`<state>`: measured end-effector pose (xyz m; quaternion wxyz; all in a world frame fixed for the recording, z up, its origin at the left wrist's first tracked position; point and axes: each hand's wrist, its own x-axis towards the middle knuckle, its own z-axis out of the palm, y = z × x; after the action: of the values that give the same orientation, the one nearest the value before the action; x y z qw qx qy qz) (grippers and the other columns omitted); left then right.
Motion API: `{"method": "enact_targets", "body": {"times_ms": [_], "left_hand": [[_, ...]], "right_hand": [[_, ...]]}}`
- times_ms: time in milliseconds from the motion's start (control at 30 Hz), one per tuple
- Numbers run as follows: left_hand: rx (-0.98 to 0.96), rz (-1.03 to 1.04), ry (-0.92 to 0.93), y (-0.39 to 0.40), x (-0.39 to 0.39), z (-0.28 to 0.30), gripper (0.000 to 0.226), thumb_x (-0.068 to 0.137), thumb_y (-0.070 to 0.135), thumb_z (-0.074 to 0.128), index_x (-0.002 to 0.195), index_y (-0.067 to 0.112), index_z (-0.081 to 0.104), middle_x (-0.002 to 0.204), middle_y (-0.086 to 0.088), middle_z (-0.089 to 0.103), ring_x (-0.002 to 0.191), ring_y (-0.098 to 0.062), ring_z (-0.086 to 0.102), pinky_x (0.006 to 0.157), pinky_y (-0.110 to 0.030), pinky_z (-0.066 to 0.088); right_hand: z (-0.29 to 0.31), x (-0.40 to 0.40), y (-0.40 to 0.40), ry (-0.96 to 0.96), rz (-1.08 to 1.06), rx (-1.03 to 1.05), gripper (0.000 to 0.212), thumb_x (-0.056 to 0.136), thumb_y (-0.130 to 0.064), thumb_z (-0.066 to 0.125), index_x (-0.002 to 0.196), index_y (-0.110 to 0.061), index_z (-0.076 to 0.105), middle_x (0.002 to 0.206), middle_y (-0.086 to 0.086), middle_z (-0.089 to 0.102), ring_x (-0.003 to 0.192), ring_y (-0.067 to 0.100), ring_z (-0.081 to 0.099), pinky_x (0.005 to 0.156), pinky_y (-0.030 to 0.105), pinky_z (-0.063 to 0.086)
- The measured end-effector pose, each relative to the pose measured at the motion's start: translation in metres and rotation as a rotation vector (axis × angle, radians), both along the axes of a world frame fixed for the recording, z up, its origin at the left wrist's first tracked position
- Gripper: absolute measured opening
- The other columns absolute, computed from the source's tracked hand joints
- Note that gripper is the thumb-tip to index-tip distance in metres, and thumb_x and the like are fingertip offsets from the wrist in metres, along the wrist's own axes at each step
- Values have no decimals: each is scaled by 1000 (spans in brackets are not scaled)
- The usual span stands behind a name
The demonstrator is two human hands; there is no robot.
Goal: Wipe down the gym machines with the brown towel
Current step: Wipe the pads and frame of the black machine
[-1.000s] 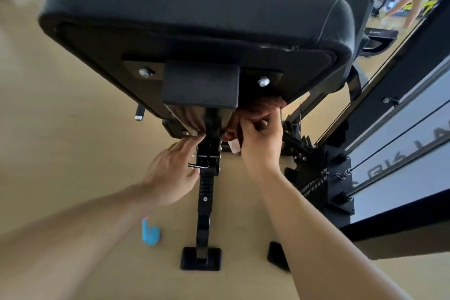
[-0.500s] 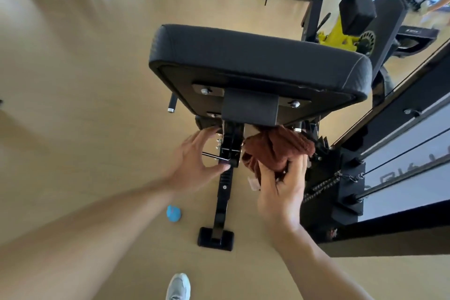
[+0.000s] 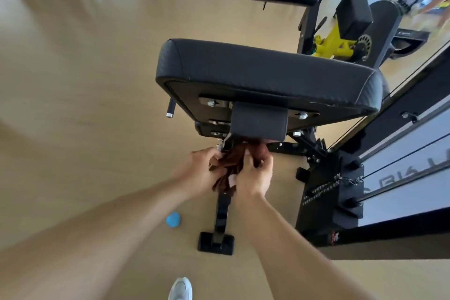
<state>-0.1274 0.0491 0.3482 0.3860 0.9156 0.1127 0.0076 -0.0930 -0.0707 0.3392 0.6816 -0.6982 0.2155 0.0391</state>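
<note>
Brown towel (image 3: 232,162), bunched beneath the black seat pad (image 3: 263,73), gripped by left hand (image 3: 202,165) and right hand (image 3: 255,175) together.

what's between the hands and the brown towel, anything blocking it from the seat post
Nothing visible. The left hand and right hand both grip the brown towel, which is bunched against the seat post just under the black seat pad.
</note>
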Motion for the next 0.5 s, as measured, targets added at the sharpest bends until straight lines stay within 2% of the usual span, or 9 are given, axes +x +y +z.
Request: {"method": "enact_targets", "body": {"times_ms": [67, 100, 167, 200, 267, 333, 400, 433, 500], "left_hand": [[-154, 43, 84, 3, -6, -6, 23, 89, 7, 71, 110, 2, 67, 91, -3, 64, 77, -12, 58, 59, -1, 37], [-189, 58, 69, 3, -10, -4, 26, 88, 5, 72, 113, 0, 66, 93, -5, 64, 76, -9, 58, 61, 1, 37], [-193, 85, -64, 8, -19, 2, 36, 83, 10, 79, 115, 2, 67, 94, -5, 65, 81, -10, 61, 69, 3, 38], [-172, 73, -143, 10, -22, 6, 43, 78, 21, 84, 115, 5, 68, 93, -2, 67, 83, -12, 63, 74, 1, 40], [-118, -8, -236, 11, -29, 15, 61, 71, 53, 81, 118, 17, 66, 93, 8, 67, 87, -9, 66, 82, -13, 48], [-53, -80, -286, 9, -31, 30, 68, 69, 69, 73, 121, 28, 61, 97, 13, 66, 92, -6, 67, 83, -25, 52], [-46, -78, -377, 5, -28, 42, 56, 67, 58, 76, 114, 32, 60, 98, 10, 70, 89, -10, 68, 79, -32, 56], [-61, -77, -417, 2, -26, 49, 44, 68, 49, 76, 106, 33, 60, 97, 6, 72, 87, -14, 69, 76, -35, 57], [-92, -34, -392, 1, -24, 57, 28, 69, 41, 70, 93, 29, 62, 88, 4, 73, 80, -19, 70, 68, -39, 57]], "right_hand": [[4, 3, -6, 24, 52, -5, 15, 103, -25, 62, 100, -37, 53, 107, 0, 70, 88, 22, 68, 76, 40, 60], [10, -4, -10, -23, 36, -16, 17, 103, -23, 62, 102, -38, 53, 105, -3, 69, 89, 22, 69, 74, 39, 60], [28, -25, -18, -187, -30, -32, 25, 100, -23, 63, 100, -47, 54, 108, -2, 69, 101, 23, 69, 87, 45, 60], [39, -38, -22, -296, -54, -44, 27, 96, -26, 66, 99, -51, 55, 113, 2, 67, 105, 25, 67, 91, 47, 59], [60, -58, -26, -487, -79, -76, 31, 85, -33, 68, 98, -58, 56, 120, 8, 61, 110, 28, 63, 92, 42, 56], [85, -74, -30, -653, -71, -115, 34, 81, -30, 69, 99, -57, 59, 123, 3, 56, 115, 20, 59, 91, 31, 53], [102, -83, -33, -854, -31, -210, 32, 79, -18, 72, 100, -41, 63, 124, -1, 52, 118, 11, 56, 94, 23, 48], [109, -83, -35, -933, 16, -287, 32, 78, -11, 74, 101, -31, 64, 125, 2, 53, 119, 14, 56, 97, 24, 46], [122, -72, -29, -942, 193, -482, 31, 79, -8, 75, 106, -21, 66, 129, 5, 58, 122, 20, 54, 105, 26, 42]]}}
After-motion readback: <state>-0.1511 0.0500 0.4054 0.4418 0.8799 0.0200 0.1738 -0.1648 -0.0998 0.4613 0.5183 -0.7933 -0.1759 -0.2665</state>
